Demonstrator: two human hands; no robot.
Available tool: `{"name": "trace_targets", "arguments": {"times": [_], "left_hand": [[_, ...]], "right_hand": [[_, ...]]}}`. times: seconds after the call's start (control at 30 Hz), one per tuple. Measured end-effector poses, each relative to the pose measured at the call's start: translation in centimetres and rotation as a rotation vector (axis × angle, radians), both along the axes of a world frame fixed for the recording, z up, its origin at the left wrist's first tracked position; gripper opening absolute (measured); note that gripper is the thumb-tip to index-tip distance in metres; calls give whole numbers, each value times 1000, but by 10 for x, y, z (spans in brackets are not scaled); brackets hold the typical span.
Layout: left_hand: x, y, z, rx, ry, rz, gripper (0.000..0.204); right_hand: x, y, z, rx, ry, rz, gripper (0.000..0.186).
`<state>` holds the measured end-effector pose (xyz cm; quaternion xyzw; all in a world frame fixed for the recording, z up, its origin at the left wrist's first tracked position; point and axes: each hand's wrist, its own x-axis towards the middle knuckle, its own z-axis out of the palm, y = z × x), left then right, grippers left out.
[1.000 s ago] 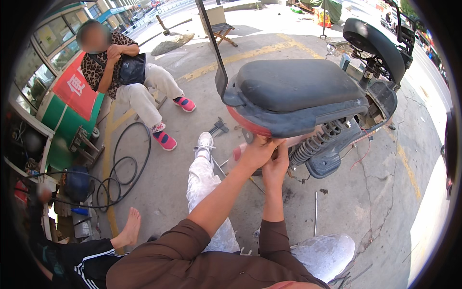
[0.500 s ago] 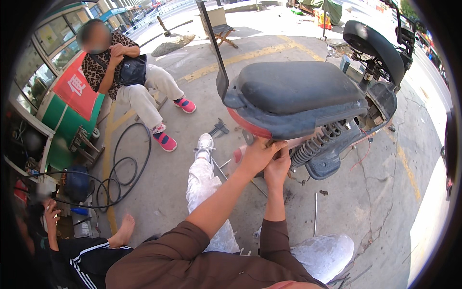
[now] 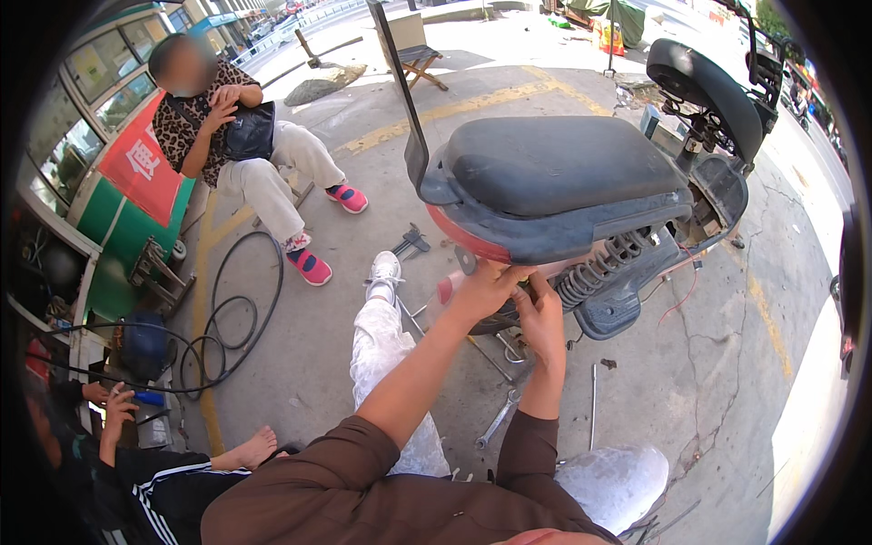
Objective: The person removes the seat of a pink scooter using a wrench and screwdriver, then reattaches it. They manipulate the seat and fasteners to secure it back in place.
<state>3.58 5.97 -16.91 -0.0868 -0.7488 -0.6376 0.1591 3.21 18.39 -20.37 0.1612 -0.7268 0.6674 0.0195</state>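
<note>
Both my hands work under the red tail light (image 3: 463,234) at the rear of a dark scooter with a black seat (image 3: 559,159). My left hand (image 3: 490,286) reaches in just below the light, fingers bent round something hidden. Beside it my right hand (image 3: 538,316) has curled fingers, its thumb raised near the left hand's fingers; what it grips is unclear. A coiled suspension spring (image 3: 595,272) is right of my hands. A spanner (image 3: 498,418) and a long thin metal rod (image 3: 594,404) lie on the ground below.
A person in pink shoes (image 3: 238,136) sits back left. Another barefoot person (image 3: 168,486) is close on my lower left, near a black hose (image 3: 232,336) and a blue container (image 3: 143,345). A folding chair (image 3: 420,64) stands behind the scooter.
My right hand and forearm have shifted rightward, exposing more of the spanner. The barefoot person's hands have appeared by the hose, and the seated person's hands have shifted.
</note>
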Motion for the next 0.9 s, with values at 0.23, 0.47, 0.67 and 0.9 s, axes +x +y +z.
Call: {"name": "trace_targets", "arguments": {"times": [0.23,0.47,0.67,0.9], "left_hand": [[-2,2,-5,-10,57,56,18],[0,10,-13,8,-123,189,20],[-2,3,-27,-8,-75,207,22],[0,6,-23,37,-198,120,41]], "right_hand": [[-6,-12,-17,-139,-11,-78,24],[-4,-21,-20,-184,-80,-171,23],[2,-39,-19,-309,-104,-273,22],[0,-48,-9,-341,-3,-268,30]]}}
